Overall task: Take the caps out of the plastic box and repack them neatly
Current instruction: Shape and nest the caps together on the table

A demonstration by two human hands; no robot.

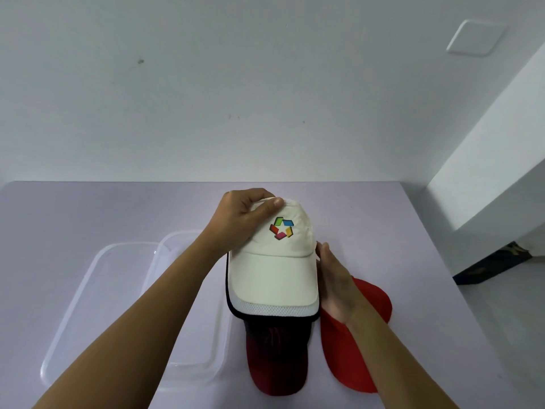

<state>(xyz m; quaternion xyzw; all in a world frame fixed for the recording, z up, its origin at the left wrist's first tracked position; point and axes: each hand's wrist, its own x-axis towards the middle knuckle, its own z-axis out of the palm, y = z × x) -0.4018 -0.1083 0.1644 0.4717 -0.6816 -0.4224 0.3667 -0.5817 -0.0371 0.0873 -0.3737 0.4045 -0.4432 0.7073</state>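
Caps (pixel 274 309) stacked on the lilac tabletop (pixel 413 261) beside the clear plastic box (pixel 182 235), left hand (pixel 250 219) pinching the crown of the white logo cap (pixel 274 270), right hand (pixel 336 284) flat alongside (a careless release might topple them).

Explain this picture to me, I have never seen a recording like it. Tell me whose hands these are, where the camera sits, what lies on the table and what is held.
There is no machine here: a person works with bare hands. The single picture comes from a camera worn on the head, looking down. The left hand grips the crown of a white cap, which tops a stack of caps. The right hand lies flat against the stack's side. A dark red cap pokes out beneath, and a red cap lies beside it on the lilac table. A clear plastic box sits at left.
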